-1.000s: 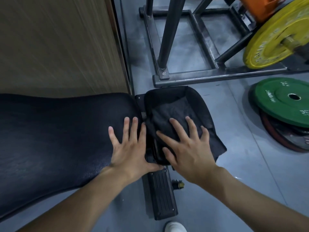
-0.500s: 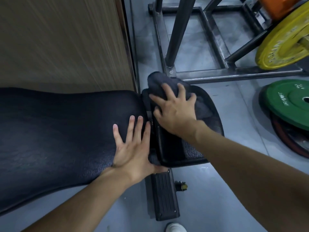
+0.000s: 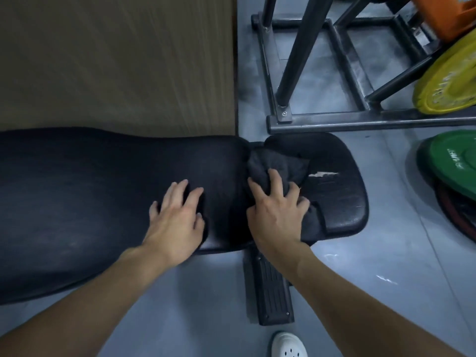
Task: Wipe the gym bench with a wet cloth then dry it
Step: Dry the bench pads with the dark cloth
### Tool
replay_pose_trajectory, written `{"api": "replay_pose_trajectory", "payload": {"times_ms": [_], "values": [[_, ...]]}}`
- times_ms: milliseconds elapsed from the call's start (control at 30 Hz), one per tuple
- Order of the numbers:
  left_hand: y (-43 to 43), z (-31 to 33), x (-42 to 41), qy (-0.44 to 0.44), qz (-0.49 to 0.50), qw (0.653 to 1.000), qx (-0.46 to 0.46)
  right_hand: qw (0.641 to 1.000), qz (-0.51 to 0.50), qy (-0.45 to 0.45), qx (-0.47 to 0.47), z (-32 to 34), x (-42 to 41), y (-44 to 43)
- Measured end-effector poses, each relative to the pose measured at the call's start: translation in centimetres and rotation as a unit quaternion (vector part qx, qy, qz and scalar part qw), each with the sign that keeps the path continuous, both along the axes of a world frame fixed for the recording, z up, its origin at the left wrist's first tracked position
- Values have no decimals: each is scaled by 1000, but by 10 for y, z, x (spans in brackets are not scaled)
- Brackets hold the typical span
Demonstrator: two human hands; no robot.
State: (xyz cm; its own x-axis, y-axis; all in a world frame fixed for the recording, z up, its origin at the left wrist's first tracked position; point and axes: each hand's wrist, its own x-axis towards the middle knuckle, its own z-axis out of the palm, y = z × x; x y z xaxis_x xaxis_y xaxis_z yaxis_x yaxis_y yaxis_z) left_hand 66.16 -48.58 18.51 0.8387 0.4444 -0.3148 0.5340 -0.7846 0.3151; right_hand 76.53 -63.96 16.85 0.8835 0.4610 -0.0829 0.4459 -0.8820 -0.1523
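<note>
Here the dark cloth (image 3: 278, 163) sits bunched on the worktop (image 3: 77, 228), over the seam between its long pad (image 3: 116, 176) and short seat pad (image 3: 340, 202), clenched in the right hand (image 3: 278, 212). At the cloth's 9 o'clock the left hand (image 3: 177, 217) rests released on the long pad, holding nothing. A green plate (image 3: 453, 163) lies on the floor at 3 o'clock, and a yellow plate (image 3: 448, 81) stands at 1 o'clock.
</note>
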Motion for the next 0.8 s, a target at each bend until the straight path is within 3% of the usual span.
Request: {"api": "replay_pose_trajectory", "payload": {"times_ms": [133, 367, 533, 633, 700, 733, 800], "values": [[36, 4, -46, 87, -9, 996, 22, 999, -19, 17, -29, 0, -31, 40], [89, 9, -119, 96, 32, 995, 2, 995, 79, 47, -24, 0, -147, 108], [144, 18, -187, 70, 79, 994, -13, 986, 136, 88, -50, 6, -206, 190], [182, 21, -231, 1, 144, 987, -69, 980, 142, 136, -28, 22, -230, 242], [204, 31, -255, -74, 268, 943, -181, 964, 150, 208, 67, 34, -245, 276], [214, 41, -266, -112, 344, 892, -272, 943, 156, 256, 145, 40, -255, 292], [240, 66, -289, -162, 443, 732, -492, 872, 166, 360, 288, 59, -285, 322]]}}
